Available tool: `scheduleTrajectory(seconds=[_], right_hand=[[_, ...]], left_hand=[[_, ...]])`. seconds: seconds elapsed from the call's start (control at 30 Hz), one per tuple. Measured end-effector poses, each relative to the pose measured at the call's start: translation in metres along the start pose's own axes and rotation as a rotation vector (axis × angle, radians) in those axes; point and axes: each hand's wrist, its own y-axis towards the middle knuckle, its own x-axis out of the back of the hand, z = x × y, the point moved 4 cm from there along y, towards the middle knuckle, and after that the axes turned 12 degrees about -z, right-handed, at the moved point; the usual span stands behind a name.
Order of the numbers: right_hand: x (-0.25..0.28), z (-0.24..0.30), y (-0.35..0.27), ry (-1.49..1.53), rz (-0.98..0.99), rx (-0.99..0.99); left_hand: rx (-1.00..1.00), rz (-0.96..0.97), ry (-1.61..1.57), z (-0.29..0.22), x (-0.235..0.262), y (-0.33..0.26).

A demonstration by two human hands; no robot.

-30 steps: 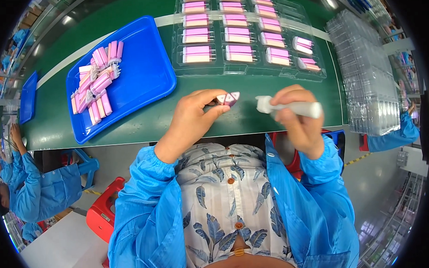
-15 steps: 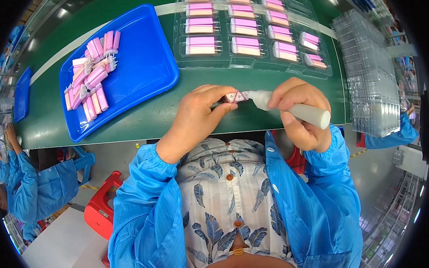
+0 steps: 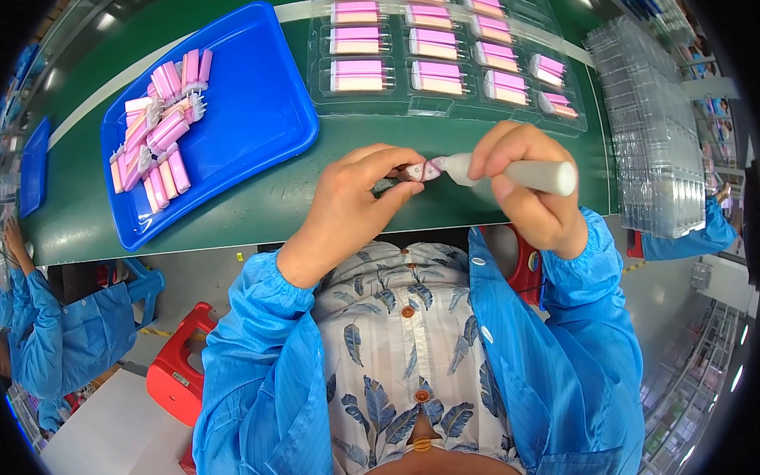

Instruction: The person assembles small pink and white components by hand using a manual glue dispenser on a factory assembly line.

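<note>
Between my left hand's (image 3: 353, 192) thumb and fingers is a small block (image 3: 425, 170), its pale end with pink edges sticking out toward the right. My fingers cover most of it. My right hand (image 3: 533, 182) is closed around a white bottle-shaped tool (image 3: 545, 176), tilted so that its tapered tip meets or nearly meets the block's end; I cannot tell whether they touch. Left of my hands, a blue tray (image 3: 259, 116) holds a loose pile of pink-and-cream blocks (image 3: 169, 132) with grey pronged ends. Beyond my hands, similar blocks (image 3: 438, 76) lie in rows in a clear plastic tray (image 3: 430, 107).
The green table (image 3: 253, 208) has its front edge just below my hands. Clear plastic trays (image 3: 651, 127) are stacked high at the right. A red stool (image 3: 177, 374) stands at the lower left, near a co-worker's blue sleeve (image 3: 94, 331). Another blue tray (image 3: 34, 170) is at the far left.
My right hand has moved slightly up, tipping the rear of the white tool upward. My left hand stays nearly in place, with the block's end turned a little.
</note>
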Motion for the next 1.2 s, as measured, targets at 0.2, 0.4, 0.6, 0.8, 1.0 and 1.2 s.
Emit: scheduleTrajectory(seconds=[0.2,0.4,0.6,0.8,1.0,1.2], right_hand=[[0.007,0.013,-0.015,0.083,-0.125,-0.086],[-0.007,0.011,-0.013,-0.006,-0.090,-0.061],[-0.013,0.004,-0.012,-0.047,-0.065,-0.090],[-0.015,0.007,-0.015,-0.066,-0.062,-0.111],[-0.013,0.022,-0.033,-0.122,-0.132,0.020],[-0.023,0.017,-0.033,-0.124,-0.161,0.034]], left_hand=[[-0.081,-0.061,0.126,-0.001,-0.005,-0.009],[-0.110,-0.087,0.135,0.000,-0.006,-0.008],[-0.083,-0.090,0.076,0.001,-0.006,-0.009],[-0.059,-0.045,0.043,0.001,-0.003,-0.011],[-0.078,-0.091,0.085,0.001,-0.011,-0.018],[-0.106,-0.144,0.082,-0.003,-0.012,-0.019]])
